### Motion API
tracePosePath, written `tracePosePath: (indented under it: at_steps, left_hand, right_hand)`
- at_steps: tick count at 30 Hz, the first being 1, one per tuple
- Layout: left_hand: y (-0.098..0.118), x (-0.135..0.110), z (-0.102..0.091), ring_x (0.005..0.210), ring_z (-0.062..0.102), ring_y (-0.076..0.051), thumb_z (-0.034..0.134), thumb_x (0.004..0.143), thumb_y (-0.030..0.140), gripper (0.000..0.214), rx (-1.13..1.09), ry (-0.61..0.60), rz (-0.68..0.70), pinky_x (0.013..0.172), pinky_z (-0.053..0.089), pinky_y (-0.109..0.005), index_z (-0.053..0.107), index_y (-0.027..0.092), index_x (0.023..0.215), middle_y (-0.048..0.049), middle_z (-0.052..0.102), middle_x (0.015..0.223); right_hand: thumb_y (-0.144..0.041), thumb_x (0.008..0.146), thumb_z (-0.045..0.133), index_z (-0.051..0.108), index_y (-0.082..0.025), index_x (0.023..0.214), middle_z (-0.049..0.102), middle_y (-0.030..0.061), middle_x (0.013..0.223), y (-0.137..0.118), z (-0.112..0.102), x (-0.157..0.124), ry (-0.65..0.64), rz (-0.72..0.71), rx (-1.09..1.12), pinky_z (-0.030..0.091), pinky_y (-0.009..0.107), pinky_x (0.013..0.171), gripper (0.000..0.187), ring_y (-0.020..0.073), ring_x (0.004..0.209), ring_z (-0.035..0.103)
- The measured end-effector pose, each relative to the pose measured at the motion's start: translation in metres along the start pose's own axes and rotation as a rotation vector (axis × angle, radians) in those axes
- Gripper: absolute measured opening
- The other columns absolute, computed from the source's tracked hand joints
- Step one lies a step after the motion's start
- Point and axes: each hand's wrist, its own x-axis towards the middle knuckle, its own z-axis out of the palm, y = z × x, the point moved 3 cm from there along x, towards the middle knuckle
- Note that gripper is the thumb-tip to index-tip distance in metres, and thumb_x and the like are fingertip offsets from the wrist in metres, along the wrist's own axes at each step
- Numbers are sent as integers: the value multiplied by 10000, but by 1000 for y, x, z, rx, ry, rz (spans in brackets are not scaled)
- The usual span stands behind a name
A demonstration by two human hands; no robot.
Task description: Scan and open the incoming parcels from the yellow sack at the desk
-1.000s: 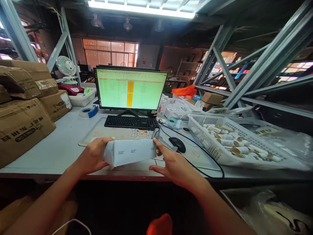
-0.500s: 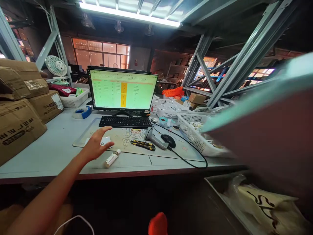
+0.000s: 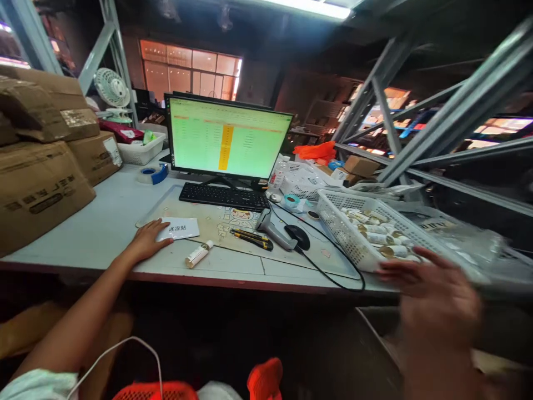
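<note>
My left hand point(image 3: 146, 242) lies flat at the left edge of a white card point(image 3: 180, 228) with printed characters, fingers spread and touching its side. To the right of that hand a small bottle point(image 3: 200, 254) with a white label lies on its side on the table. My right hand point(image 3: 437, 289), blurred by motion, is raised by the near end of a white plastic basket point(image 3: 339, 233). Its fingers are stretched and apart, with nothing visible in them. Inside the basket are several small labelled bottles point(image 3: 381, 238).
On the desk mat stand a monitor point(image 3: 229, 136) and keyboard point(image 3: 222, 195), with a utility knife point(image 3: 252, 239), barcode scanner point(image 3: 277, 232) and mouse point(image 3: 297, 236) in front. Cardboard boxes point(image 3: 41, 189) fill the left side. A scanner cable point(image 3: 328, 278) loops near the front edge.
My left hand has come down from above the card to its left edge. My right hand has come into view by the basket, where a blurred sleeve was before. The view has shifted.
</note>
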Motion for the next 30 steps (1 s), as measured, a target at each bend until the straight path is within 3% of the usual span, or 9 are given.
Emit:
tracePosePath:
  at_steps: [3, 5, 10, 13, 17, 20, 24, 26, 30]
  left_hand:
    - [7, -6, -5, 1509, 392, -314, 553, 945, 587, 689, -14, 38, 17, 1260, 284, -467, 547, 178, 1499, -148, 438, 1610]
    - [12, -9, -8, 1494, 418, -296, 530, 970, 560, 627, -12, 53, 5, 1259, 293, -441, 588, 176, 1462, -139, 472, 1589]
    - [19, -16, -13, 1362, 545, -311, 504, 996, 553, 545, -5, 135, -25, 1184, 396, -429, 682, 180, 1351, -136, 610, 1458]
    - [18, -17, -14, 1305, 567, -317, 543, 973, 594, 564, 21, 151, -13, 1159, 414, -431, 691, 175, 1321, -140, 647, 1392]
    - [31, -21, -20, 1353, 503, -355, 608, 917, 651, 615, 77, 155, -19, 1188, 373, -492, 686, 187, 1313, -148, 598, 1437]
    - [69, -28, -30, 1394, 456, -359, 636, 898, 659, 643, 31, 192, 49, 1194, 375, -503, 670, 182, 1328, -155, 541, 1496]
    - [120, -22, -35, 1349, 505, -311, 540, 971, 624, 553, -48, 79, 255, 1143, 437, -457, 666, 217, 1324, -103, 596, 1452]
    - [119, -6, -32, 1398, 461, -340, 520, 986, 572, 531, 8, 31, 212, 1163, 406, -491, 644, 217, 1360, -103, 547, 1518]
    - [80, 36, -17, 1430, 409, -435, 637, 868, 546, 703, 116, -148, -14, 1123, 404, -557, 543, 202, 1475, -163, 465, 1580]
  right_hand:
    - [-600, 799, 740, 636, -242, 1110, 709, 67, 795, 35, 87, 8, -212, 116, 46, 570, 416, 632, 486, 235, 639, 679]
    - [-616, 820, 695, 638, -201, 1160, 731, 97, 896, 54, 136, 7, -426, 48, -123, 588, 437, 717, 540, 257, 748, 706]
    - [-479, 897, 555, 674, -121, 1185, 687, 205, 1197, 94, 207, 7, -665, -285, -491, 499, 493, 1028, 475, 341, 1132, 642]
    - [-397, 927, 508, 655, -114, 1259, 634, 215, 1305, 108, 221, 5, -663, -378, -579, 413, 507, 1127, 460, 355, 1267, 550]
    - [-394, 952, 489, 598, -130, 1368, 561, 212, 1416, 119, 220, 2, -617, -387, -653, 382, 525, 1140, 504, 369, 1329, 489]
    - [-402, 958, 474, 566, -100, 1393, 558, 222, 1414, 127, 217, 8, -599, -352, -705, 404, 507, 1119, 537, 374, 1316, 500]
    - [-381, 967, 476, 528, -68, 1425, 567, 224, 1411, 131, 221, 21, -638, -267, -814, 437, 477, 1085, 557, 369, 1275, 548]
    - [-369, 981, 475, 495, -64, 1461, 568, 225, 1418, 129, 224, 27, -656, -203, -879, 460, 462, 1050, 569, 366, 1249, 579]
    - [-367, 999, 493, 458, -59, 1501, 571, 237, 1426, 123, 227, 37, -694, -95, -990, 479, 422, 997, 590, 357, 1245, 608]
